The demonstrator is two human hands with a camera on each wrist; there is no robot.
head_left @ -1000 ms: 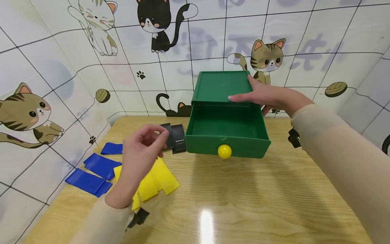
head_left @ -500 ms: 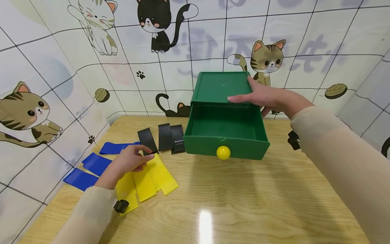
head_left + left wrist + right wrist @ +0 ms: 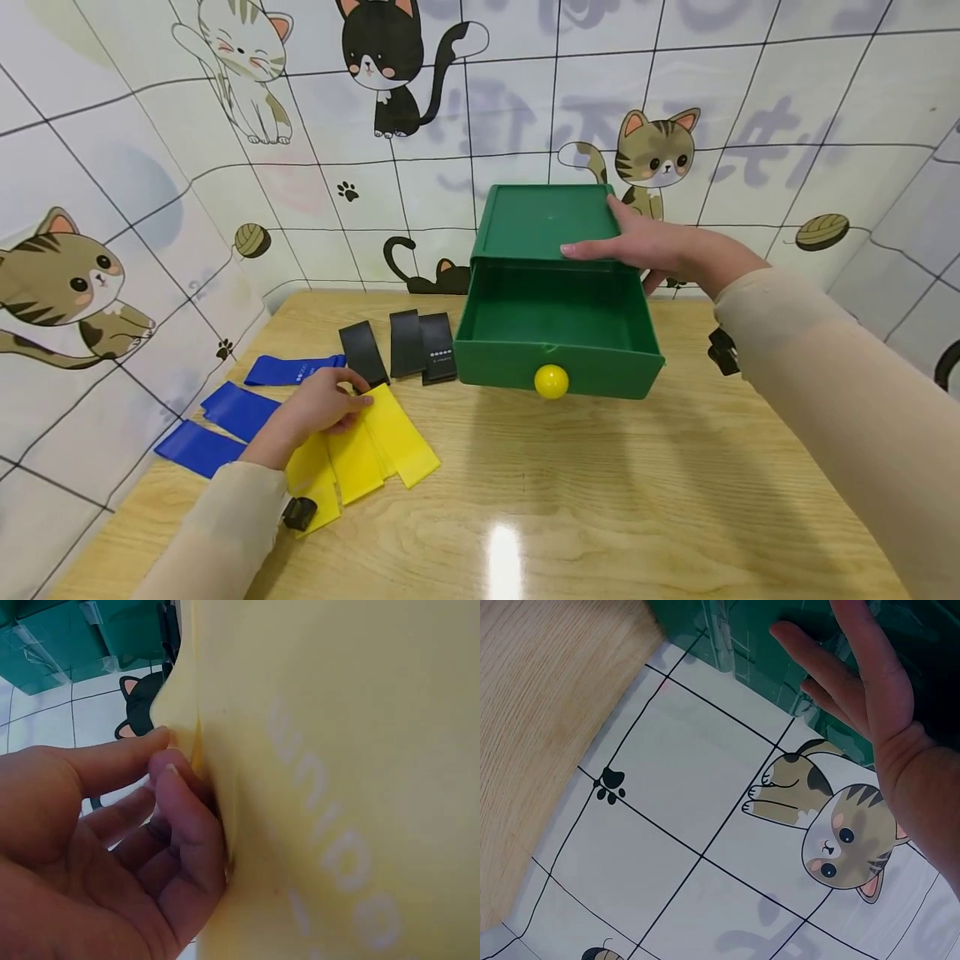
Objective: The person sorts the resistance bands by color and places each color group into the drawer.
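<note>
At the left of the table, my left hand (image 3: 322, 408) reaches over the fanned yellow resistance bands (image 3: 401, 437). In the left wrist view, its thumb and index fingertips pinch the edge of a yellow band (image 3: 337, 750), which fills the right side with pale printed letters. My right hand (image 3: 645, 242) rests on the green drawer box (image 3: 547, 217), thumb on the top and other fingers along its right side. The right wrist view shows straight fingers against the green wall (image 3: 742, 645). The drawer (image 3: 517, 367) is pulled out, with a yellow ball knob (image 3: 551, 382). Its visible interior holds nothing.
Several blue bands (image 3: 198, 448) lie at the far left of the wooden table (image 3: 600, 500). Black bands (image 3: 406, 343) lie between them and the box. A wall sheet printed with cats (image 3: 517, 100) stands close behind the box.
My left hand has moved left and down from in front of the black bands to the yellow ones, where its fingertips stay. The right hand and box hold their place.
</note>
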